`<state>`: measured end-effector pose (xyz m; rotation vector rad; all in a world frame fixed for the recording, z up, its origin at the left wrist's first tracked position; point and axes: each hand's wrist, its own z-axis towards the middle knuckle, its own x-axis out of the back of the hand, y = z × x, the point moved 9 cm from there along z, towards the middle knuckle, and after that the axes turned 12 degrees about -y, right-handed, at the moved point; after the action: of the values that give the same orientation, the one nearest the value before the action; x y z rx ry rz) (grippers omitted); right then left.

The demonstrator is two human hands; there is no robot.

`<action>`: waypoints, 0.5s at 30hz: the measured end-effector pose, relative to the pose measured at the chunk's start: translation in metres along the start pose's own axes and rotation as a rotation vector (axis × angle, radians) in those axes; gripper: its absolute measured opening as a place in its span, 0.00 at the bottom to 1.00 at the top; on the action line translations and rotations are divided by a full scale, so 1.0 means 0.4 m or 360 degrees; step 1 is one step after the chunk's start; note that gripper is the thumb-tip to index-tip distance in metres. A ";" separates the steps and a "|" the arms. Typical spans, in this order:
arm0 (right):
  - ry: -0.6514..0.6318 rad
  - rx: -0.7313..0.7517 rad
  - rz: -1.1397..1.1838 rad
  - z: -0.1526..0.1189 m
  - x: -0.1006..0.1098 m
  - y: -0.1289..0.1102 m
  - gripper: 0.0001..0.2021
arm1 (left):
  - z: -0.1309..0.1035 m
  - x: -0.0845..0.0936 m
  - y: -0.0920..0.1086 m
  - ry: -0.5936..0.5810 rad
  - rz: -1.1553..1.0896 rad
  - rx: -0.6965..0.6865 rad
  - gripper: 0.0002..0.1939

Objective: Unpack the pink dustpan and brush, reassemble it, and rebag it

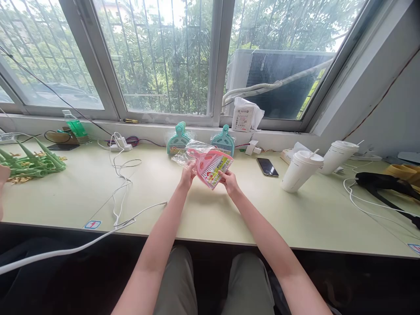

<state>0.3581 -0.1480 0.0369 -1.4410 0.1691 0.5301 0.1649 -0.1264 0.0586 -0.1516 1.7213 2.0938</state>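
While both of my hands are up over the desk (49,197), I have the pink dustpan set (211,168) pinched between them, just above the surface near the middle, in front of the two teal sets (179,140) leaning by the sill. From the head view, my left hand (187,174) is closed on the clear bag (183,155) at the set's left edge, and my right hand (229,181) is closed on the lower right corner by the yellow label; how tightly either one grips I cannot tell. I judge the work to be easing the set and its bag past each other, so I would keep the left grip on the film only, hold the pan flat, and pull slowly along its length. The phone (267,166) and cups (300,170) sit to the right, and the white cable (121,183) lies to the left.
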 end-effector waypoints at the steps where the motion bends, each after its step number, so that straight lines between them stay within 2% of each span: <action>1: 0.0013 0.0020 0.0022 -0.002 0.000 -0.003 0.11 | -0.003 -0.008 -0.002 -0.0024 -0.0041 0.0011 0.33; 5: 0.0173 0.0136 0.0104 -0.012 0.025 -0.023 0.10 | -0.021 -0.079 -0.001 -0.0370 0.0052 0.0113 0.34; 7: 0.0214 0.0154 0.0096 -0.013 0.034 -0.031 0.09 | -0.027 -0.102 -0.004 -0.0477 0.0150 0.0151 0.32; 12: 0.0003 0.0012 -0.0029 -0.003 0.008 -0.031 0.11 | -0.023 -0.105 -0.020 -0.0439 0.0114 0.0158 0.31; 15: -0.0009 0.0023 -0.0043 -0.003 0.003 -0.036 0.11 | -0.030 -0.121 -0.023 -0.0500 0.0067 0.0167 0.32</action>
<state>0.3658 -0.1492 0.0491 -1.4257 0.1489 0.5100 0.2100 -0.1488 0.0642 0.2348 1.6474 1.9282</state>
